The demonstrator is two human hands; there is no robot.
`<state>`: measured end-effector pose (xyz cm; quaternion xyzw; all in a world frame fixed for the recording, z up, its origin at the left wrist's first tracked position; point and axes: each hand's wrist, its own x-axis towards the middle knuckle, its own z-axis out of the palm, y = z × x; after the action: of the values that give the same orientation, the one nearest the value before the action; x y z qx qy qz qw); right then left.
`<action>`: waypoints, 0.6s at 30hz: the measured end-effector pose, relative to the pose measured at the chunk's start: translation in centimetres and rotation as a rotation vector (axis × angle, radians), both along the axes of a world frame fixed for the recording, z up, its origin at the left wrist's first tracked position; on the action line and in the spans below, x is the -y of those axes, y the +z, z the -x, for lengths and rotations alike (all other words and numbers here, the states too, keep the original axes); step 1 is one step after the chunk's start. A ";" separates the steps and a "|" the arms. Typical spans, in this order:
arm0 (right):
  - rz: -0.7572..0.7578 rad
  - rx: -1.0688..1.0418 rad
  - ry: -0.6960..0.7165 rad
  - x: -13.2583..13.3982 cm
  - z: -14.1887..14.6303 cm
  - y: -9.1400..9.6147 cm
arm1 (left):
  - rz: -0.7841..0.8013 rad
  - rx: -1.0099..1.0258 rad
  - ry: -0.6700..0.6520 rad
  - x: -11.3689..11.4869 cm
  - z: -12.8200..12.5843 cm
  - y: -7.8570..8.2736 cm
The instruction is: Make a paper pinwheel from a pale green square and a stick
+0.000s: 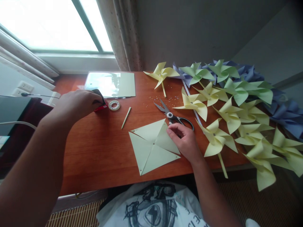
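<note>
A pale yellow paper square (152,145) with diagonal cuts lies flat on the wooden table (99,148) in front of me. My right hand (184,140) rests on its right corner, fingers curled and pressing the paper down, just below a pair of black-handled scissors (174,117). My left hand (77,104) reaches to the far left of the table and is closed around a small red and black object (100,102), mostly hidden by the fingers. A roll of tape (114,105) lies right beside it. A thin yellow stick (126,117) lies between the tape and the paper.
Many finished paper pinwheels, yellow (216,137), green (196,73) and blue (284,112), are piled over the table's right side. A stack of paper sheets (111,84) lies at the back by the window. Small paper scraps (171,99) dot the table near the scissors.
</note>
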<state>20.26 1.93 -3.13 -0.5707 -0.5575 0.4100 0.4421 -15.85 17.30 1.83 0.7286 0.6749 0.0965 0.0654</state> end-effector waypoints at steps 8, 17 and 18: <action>-0.004 0.013 0.015 0.0 -0.1 -0.1 | -0.030 -0.417 -0.041 1.1 -1.2 0.6; 0.005 0.013 0.015 0.0 0.0 -0.1 | -0.283 -0.141 0.168 3.0 -3.5 0.6; 0.006 0.011 0.017 0.0 -0.1 -0.1 | -0.297 -0.113 0.161 3.3 -3.8 0.6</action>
<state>20.32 1.91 -3.27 -0.5694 -0.5637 0.4122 0.4337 -12.05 14.03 2.40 0.6781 0.7121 0.1589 -0.0887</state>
